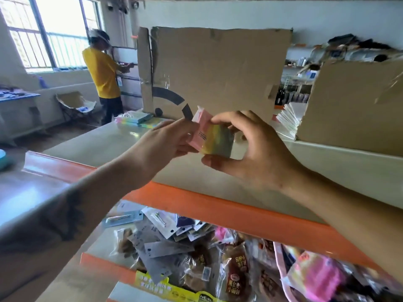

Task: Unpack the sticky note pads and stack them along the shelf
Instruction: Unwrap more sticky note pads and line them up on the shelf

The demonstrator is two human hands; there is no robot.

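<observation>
Both hands meet mid-frame above the shelf (109, 147): left hand (168, 138) pinches the pink wrapper (199, 129); right hand (257, 149) grips the sticky note pad (218, 142), forearms angled inward.

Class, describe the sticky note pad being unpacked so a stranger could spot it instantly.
Find the orange-edged shelf with the big cardboard sheet standing on it. In front of it, the left hand and right hand grip a pink-to-grey rainbow pad, unlike the pads lying flat.
</observation>
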